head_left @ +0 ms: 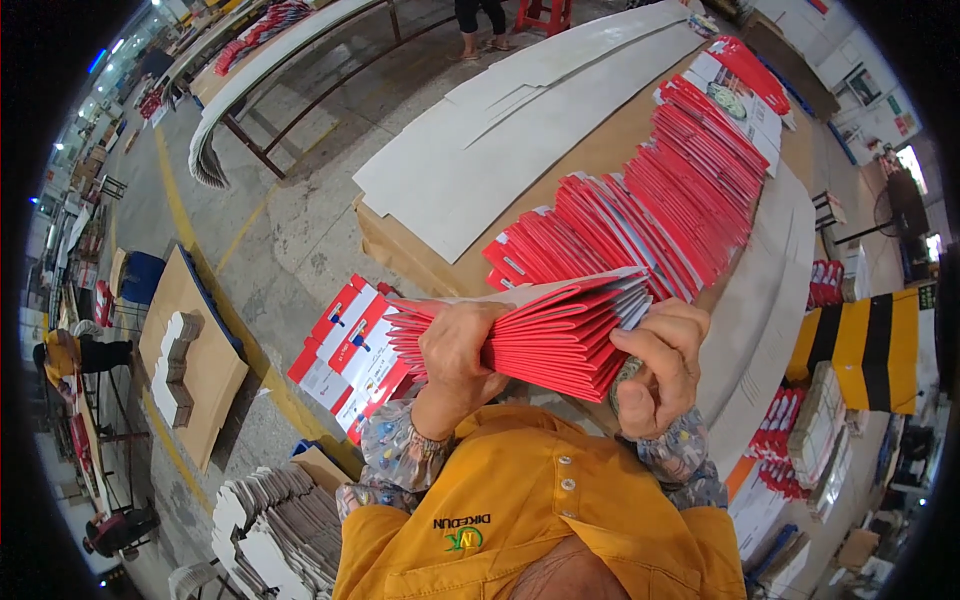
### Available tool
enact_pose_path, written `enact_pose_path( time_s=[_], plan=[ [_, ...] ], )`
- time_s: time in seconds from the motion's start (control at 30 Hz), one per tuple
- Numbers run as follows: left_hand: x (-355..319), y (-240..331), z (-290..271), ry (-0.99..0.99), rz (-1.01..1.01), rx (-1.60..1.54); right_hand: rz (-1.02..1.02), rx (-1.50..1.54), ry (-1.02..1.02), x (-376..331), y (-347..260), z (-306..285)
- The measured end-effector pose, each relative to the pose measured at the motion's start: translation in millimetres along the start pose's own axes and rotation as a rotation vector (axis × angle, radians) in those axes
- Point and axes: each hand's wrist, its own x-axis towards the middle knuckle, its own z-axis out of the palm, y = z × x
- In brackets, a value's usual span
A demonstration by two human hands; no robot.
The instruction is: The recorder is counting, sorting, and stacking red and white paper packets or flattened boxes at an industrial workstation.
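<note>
Head view: both hands hold a thick stack of red folded cartons (pixel 545 335) up in front of the chest, above the near edge of the tabletop (pixel 590 150). The left hand (pixel 458 350) wraps the stack's left end, fingers closed over the top and thumb under, a full tight grip on the bundle. The right hand (pixel 662 365) is closed on the right end, thumb pressing the fanned white edges. The stack splays slightly at that right side, so the step, as I judge it, is squaring the bundle; it goes best with even pressure from both ends and the loose edges tapped flush before any release. Beyond the hands a long row of red cartons (pixel 660 210) lies overlapped like shingles across the brown tabletop, beside large pale grey sheets (pixel 500 140). A few red and white flat boxes (pixel 345 355) sit lower left, just beside the left wrist. Grey die-cut blanks (pixel 280 520) are stacked near the floor at the bottom left
</note>
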Motion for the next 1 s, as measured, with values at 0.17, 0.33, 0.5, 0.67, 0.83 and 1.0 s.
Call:
enact_pose_path(
  time_s=[0.17, 0.33, 0.5, 0.67, 0.83, 1.0],
  plan=[
    [-3.5, -2.1, 3.7, -0.011, 0.003, 0.016, 0.038, -0.013, -0.009, -3.5, 0.2, -1.9],
    [-3.8, -1.5, 5.1, -0.013, 0.008, 0.011, 0.028, -0.032, 0.018, -2.8, -2.1, -2.0],
    [-2.7, -2.6, 4.8, -0.028, 0.02, 0.017, 0.024, -0.034, -0.008, -0.3, -1.5, -3.8],
    [-3.0, -2.0, 3.6, -0.036, 0.025, 0.015, 0.017, -0.023, -0.019, -0.5, -1.8, -5.2],
    [-6.6, -4.4, 5.4, -0.04, 0.039, 0.011, -0.004, 0.048, -0.008, -1.3, 0.7, -1.9],
    [-8.6, -5.7, 5.1, -0.045, 0.054, -0.003, 0.097, 0.214, 0.112, -1.4, -2.7, 6.1]
  ],
)
